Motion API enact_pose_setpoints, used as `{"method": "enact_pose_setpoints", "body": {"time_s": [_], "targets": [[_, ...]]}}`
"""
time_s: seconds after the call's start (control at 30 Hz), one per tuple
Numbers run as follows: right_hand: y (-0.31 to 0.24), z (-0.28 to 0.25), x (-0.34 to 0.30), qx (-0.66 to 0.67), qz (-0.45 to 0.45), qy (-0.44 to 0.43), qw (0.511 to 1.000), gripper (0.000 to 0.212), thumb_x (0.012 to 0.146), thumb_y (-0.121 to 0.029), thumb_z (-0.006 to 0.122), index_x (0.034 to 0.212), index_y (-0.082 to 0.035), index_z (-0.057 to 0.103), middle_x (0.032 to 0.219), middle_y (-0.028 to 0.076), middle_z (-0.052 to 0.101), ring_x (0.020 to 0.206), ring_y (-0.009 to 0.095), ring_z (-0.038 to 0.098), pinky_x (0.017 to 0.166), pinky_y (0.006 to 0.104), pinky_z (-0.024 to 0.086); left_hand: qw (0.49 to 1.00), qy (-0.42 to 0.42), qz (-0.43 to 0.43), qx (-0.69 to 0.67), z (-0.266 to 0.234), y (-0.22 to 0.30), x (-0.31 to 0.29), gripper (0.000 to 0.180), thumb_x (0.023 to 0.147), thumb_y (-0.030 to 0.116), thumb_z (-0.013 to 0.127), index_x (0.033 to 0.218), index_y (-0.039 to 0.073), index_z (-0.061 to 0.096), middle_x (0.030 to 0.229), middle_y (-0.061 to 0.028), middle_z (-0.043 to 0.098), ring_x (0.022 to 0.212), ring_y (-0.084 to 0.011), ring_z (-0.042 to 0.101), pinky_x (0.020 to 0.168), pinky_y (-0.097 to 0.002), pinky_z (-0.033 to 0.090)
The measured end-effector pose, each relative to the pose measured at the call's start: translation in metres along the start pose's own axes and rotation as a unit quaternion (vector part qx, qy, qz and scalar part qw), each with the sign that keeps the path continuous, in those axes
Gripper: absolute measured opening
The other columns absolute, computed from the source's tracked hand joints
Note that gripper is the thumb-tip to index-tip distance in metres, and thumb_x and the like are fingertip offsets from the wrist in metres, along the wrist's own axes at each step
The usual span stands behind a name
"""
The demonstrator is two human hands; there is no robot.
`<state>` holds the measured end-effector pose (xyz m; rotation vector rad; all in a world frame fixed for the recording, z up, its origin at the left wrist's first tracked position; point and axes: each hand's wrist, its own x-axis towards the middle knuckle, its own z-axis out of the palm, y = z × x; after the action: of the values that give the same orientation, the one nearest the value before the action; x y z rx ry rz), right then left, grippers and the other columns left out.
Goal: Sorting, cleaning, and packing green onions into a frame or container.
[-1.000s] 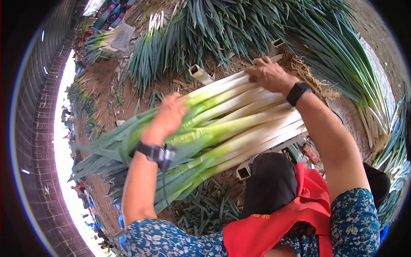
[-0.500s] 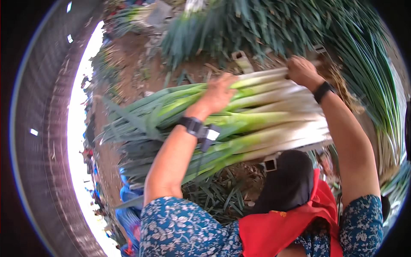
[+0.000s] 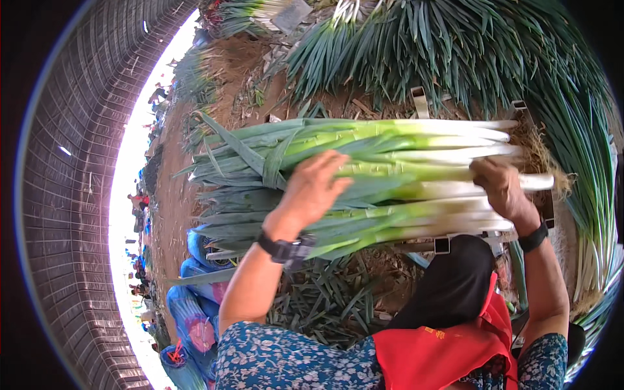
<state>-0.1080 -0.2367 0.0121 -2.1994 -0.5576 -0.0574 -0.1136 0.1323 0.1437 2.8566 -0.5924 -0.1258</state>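
Observation:
A row of several thick leeks [image 3: 383,166] lies crosswise before me, green leaves to the left and white stalks to the right. My right hand [image 3: 499,187] is closed around the white end of one leek [image 3: 538,182], which sticks out further right than the others. Over the green middle of the row is my left hand [image 3: 313,187], its thumb apart from its loosely bent fingers. It seems to hold nothing; whether it touches the leaves I cannot tell. Both wrists wear dark bands.
Metal frame ends [image 3: 419,103] show beyond and below the leeks. A large heap of leeks [image 3: 442,49] spreads along the far side and down the right. Cut leaves [image 3: 325,299] litter the ground near me. Blue plastic bags [image 3: 195,312] stand at the lower left.
My right hand has come nearer, from the far leek to one in the lower middle of the row. My left hand has also moved nearer, off the far leeks. The view has shifted.

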Motion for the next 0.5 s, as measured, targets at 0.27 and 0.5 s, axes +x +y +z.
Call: {"method": "enact_pose_setpoints", "body": {"time_s": [0.27,0.5], "targets": [[0.068,0.031,0.019,-0.146,0.023,0.066,0.987,0.085,0.07,-0.016,0.079,0.146,-0.015,0.04,0.152,0.018,0.031,0.143,0.038,0.023,0.115,0.0507,0.019,0.964,-0.017,-0.06,0.257,-0.007,-0.024,-0.054,0.027,0.089,0.027,0.063,0.101,0.005,0.057,0.099,-0.0143,0.059,0.092,-0.0316,0.061,0.086,-0.0412,0.046],[0.053,-0.004,0.04,-0.153,0.152,-0.122,0.969,0.096,0.069,-0.04,0.08,0.149,-0.016,0.034,0.156,0.018,0.026,0.145,0.039,0.018,0.117,0.0541,0.014,0.932,0.043,-0.079,0.351,-0.019,-0.038,-0.047,0.024,0.09,0.029,0.062,0.078,0.008,0.063,0.082,-0.0106,0.062,0.081,-0.0292,0.063,0.075,-0.0422,0.04]]}}
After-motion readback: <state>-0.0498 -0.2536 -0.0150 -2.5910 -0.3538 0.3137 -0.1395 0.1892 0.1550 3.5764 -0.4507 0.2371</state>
